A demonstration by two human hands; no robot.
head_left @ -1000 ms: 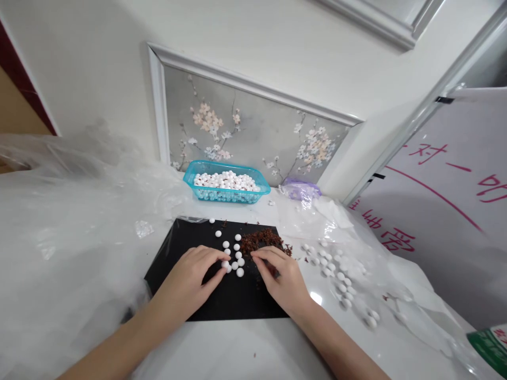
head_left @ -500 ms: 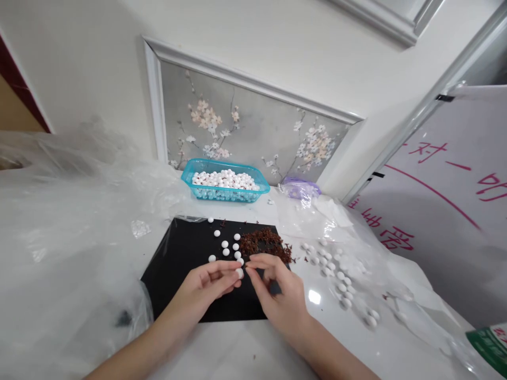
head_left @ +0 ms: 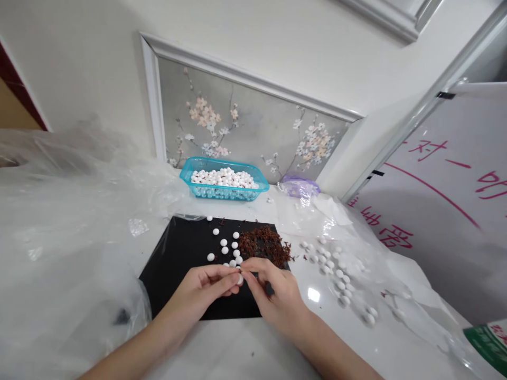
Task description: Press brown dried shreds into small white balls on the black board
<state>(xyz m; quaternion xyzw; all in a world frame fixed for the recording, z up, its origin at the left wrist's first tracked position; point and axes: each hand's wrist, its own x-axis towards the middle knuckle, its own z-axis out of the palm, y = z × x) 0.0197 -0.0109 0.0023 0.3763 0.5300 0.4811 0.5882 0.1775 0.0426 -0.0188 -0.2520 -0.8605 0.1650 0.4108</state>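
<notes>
Crumpled transparent plastic sheeting (head_left: 67, 211) covers the left of the glossy white bench (head_left: 237, 353). Beside it lies a black square mat (head_left: 174, 264), with round white beads (head_left: 224, 243) scattered in a loose cluster across its middle. The left hand (head_left: 198, 290) reaches in from below, half-curled, its fingertips (head_left: 232, 279) touching a bead at the mat's centre. Behind the mat stands a teal plastic basket (head_left: 222, 194) heaped with more white beads. The right hand (head_left: 273, 293) meets the left, thumb and forefinger pinched on that same bead (head_left: 240, 278). Just above it, shredded reddish-brown material (head_left: 264, 247) lies in a mound on the mat. Further right are a purple plastic bag (head_left: 299, 186), more white beads (head_left: 336, 274) on crinkled plastic, and a whiteboard (head_left: 428, 211) with red characters.
</notes>
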